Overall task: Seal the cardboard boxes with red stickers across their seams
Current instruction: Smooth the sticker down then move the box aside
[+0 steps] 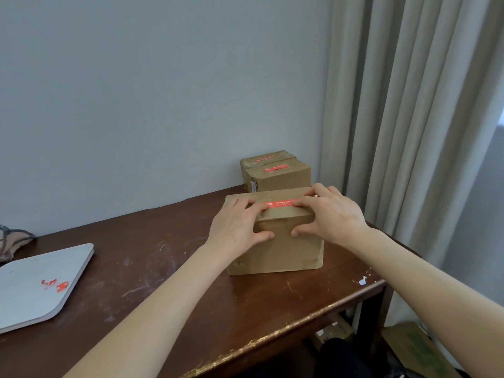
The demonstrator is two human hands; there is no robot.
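A cardboard box (283, 252) stands on the brown table near its right end. A red sticker (279, 203) lies across the seam on its top. My left hand (237, 225) rests on the box's left top edge, fingers on the sticker's left end and thumb on the front face. My right hand (331, 214) covers the right top edge, fingers on the sticker's right end and thumb on the front face. Behind it, against the wall, sit two more boxes (283, 177) (263, 159), each with a red sticker on top.
A grey board (35, 290) with red sticker scraps (56, 285) lies at the left of the table (163, 268). A dark patterned item (12, 238) sits at the far left. Curtains (409, 118) hang at the right. The table's front edge is worn.
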